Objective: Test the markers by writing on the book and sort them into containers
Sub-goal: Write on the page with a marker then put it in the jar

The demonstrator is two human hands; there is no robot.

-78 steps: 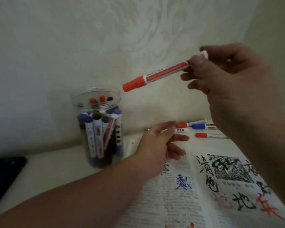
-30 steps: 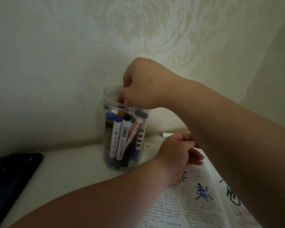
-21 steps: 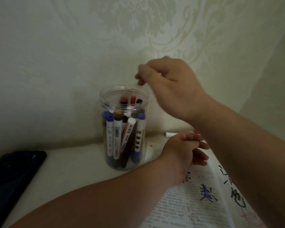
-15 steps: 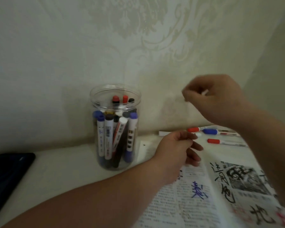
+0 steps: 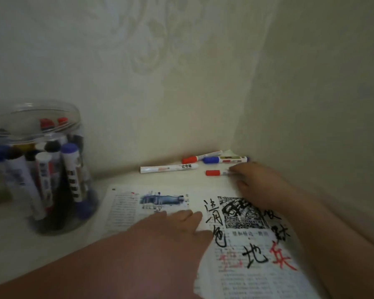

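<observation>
Four loose markers lie on the bench in the head view, all flat, behind the book toward the wall corner. The white marker is furthest left. The back red marker and blue marker sit close together by the wall. The near red marker is just in front of them.

Your right hand is down on the near red marker. The fingertips cover the barrel end and the cap sticks out to the left. Grip: cannot tell whether you have pinched it or only touch it, since the fingers hide the contact and the frame is soft there.

Your left hand lies flat on the open book, fingers straight, pressing the page down. That grip is spread and holds nothing.

The jar stands well to the left on the bench, packed with upright markers showing red, blue and black caps. No second container is in sight.

Progress, as a judgement: well along. The right page carries many black and red test strokes, and the jar is fairly full. Left to do: test and sort the four loose ones, likely starting with the one under your right hand.
</observation>
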